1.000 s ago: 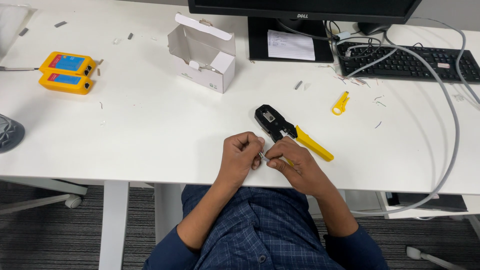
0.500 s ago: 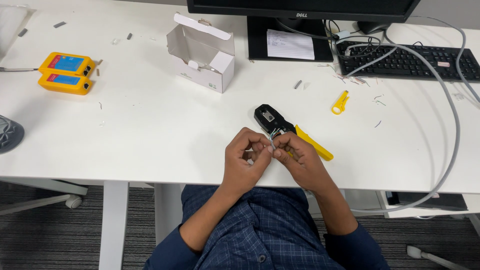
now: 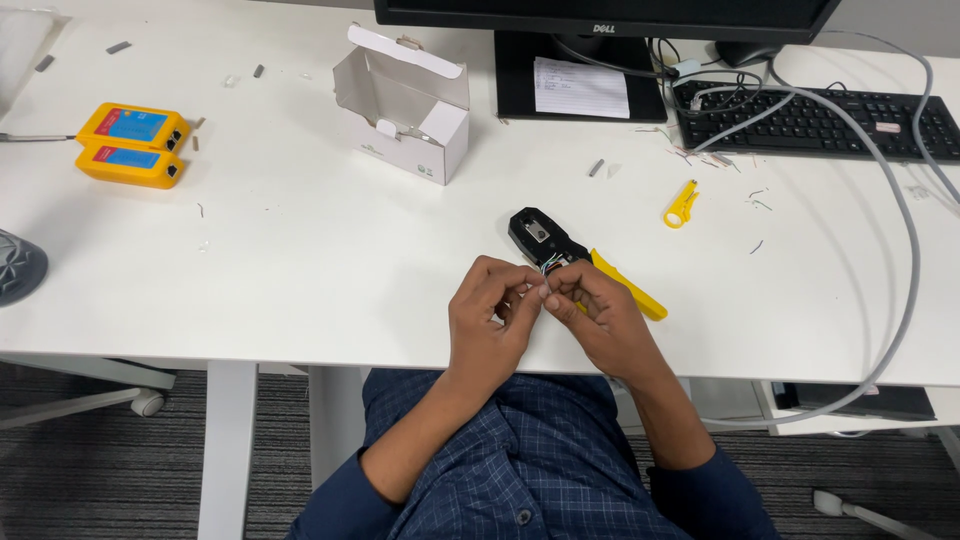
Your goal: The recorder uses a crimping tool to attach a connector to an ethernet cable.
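Left hand & right hand both pinch loose cable wires, approx. 8; slack pinch risks wires crossing; crimp tool just beside.

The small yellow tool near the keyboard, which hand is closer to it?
Right. The right hand lies below and left of the small yellow tool, beside the crimping tool. The left hand is farther left.
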